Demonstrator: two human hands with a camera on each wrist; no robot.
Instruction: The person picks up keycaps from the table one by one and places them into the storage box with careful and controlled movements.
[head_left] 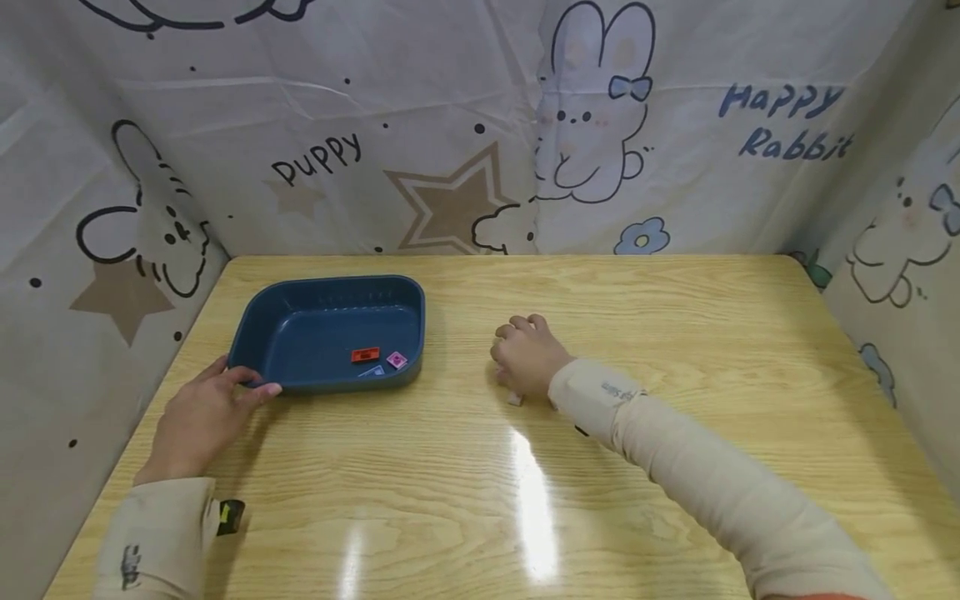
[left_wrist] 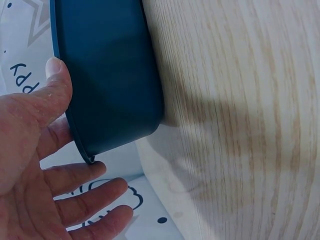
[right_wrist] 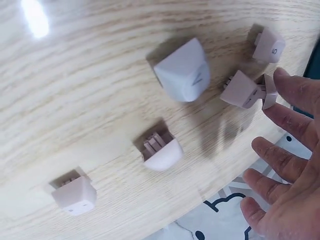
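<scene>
At the left of the table, my left hand (head_left: 198, 421) pinches the near left corner rim of a dark blue basin (head_left: 326, 387) between thumb and forefinger. Its other fingers extend loosely beside the corner in the left wrist view. My right hand (head_left: 531, 357) is low over the table, right of the basin. In the right wrist view, its thumb and forefinger pinch a small pale pink keycap (right_wrist: 269, 92). Against that one lies another pink keycap (right_wrist: 241, 90). Around them are a keycap marked 5 (right_wrist: 270, 46), a larger grey one (right_wrist: 185, 72), an overturned one (right_wrist: 164, 154) and a further pink one (right_wrist: 76, 196).
Inside the basin, near its front right, are a small orange-red piece (head_left: 365, 355), a pink square piece (head_left: 397, 360) and a bluish-white piece (head_left: 372, 372). A printed cloth (head_left: 450, 100) stands behind and beside the wooden table (head_left: 420, 500).
</scene>
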